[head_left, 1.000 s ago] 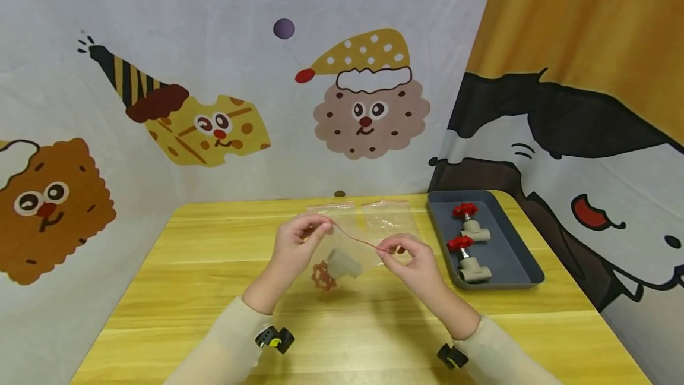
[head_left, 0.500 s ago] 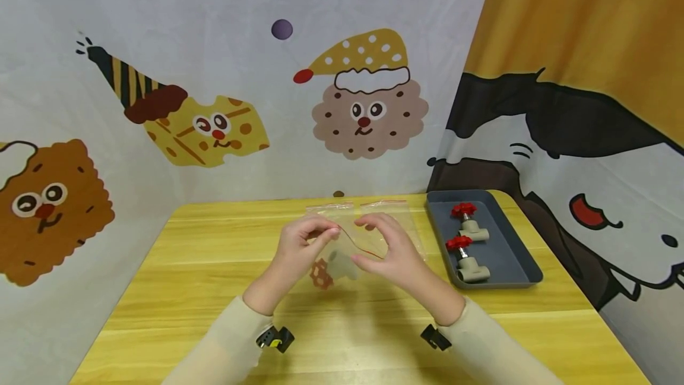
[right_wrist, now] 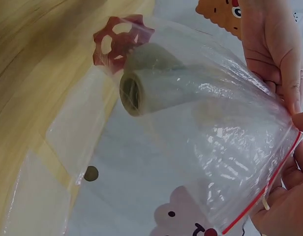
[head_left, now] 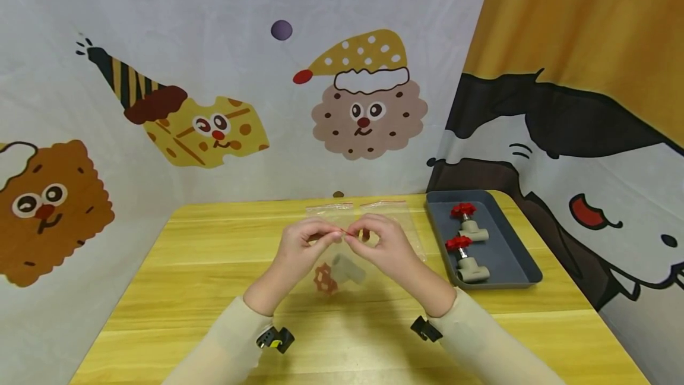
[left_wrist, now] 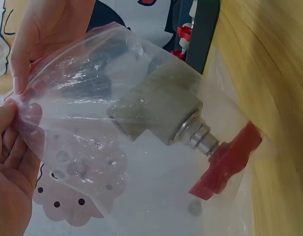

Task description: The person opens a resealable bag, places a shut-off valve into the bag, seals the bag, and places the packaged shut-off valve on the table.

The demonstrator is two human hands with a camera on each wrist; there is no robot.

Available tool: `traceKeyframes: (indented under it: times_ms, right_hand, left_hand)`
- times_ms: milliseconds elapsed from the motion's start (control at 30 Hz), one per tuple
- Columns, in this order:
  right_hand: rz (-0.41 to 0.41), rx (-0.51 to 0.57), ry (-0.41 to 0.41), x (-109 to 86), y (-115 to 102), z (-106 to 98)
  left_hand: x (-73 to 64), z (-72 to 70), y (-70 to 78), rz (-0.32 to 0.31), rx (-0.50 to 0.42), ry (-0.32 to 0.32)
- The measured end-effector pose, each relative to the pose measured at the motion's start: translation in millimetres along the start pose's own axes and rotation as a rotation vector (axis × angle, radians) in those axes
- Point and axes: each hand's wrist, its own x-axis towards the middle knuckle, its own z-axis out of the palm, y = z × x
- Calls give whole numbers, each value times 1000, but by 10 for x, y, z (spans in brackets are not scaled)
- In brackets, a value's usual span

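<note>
Both hands hold up a transparent zip bag [right_wrist: 230,157] by its top edge, which has a red zip strip [right_wrist: 262,189]. Inside the bag hangs a stop valve [left_wrist: 161,105] with a beige pipe body, a metal stem and a red handwheel [left_wrist: 227,162]. My left hand [head_left: 301,248] pinches the strip between thumb and fingers. My right hand [head_left: 387,248] pinches it close beside, and the fingertips nearly meet in the head view. The handwheel hangs low, over the table, seen through the plastic.
A grey tray [head_left: 510,254] at the right holds two more such valves, the far one [head_left: 470,227] and the near one [head_left: 470,266]. Two flat zip bags [head_left: 328,210] lie at the back of the wooden table [head_left: 214,254]. A printed curtain [head_left: 214,46] hangs behind.
My right hand has let go of the strip's far end, moved left and pinched it again close to my left hand. My left hand has barely moved.
</note>
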Motion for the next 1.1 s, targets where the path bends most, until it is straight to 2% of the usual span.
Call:
traceKeyframes:
  times_ms: [500, 767, 933, 1100]
  right_hand:
    - [-56, -1, 41, 0, 8, 30]
    - [-76, -14, 58, -5, 14, 52]
    - [-66, -32, 52, -8, 3, 52]
    - [-59, -44, 53, -9, -5, 65]
  left_hand:
    - [-3, 57, 11, 7, 31, 5]
    - [-14, 84, 55, 34, 125, 10]
    - [-28, 94, 86, 43, 203, 44]
    - [-39, 91, 101, 40, 229, 98]
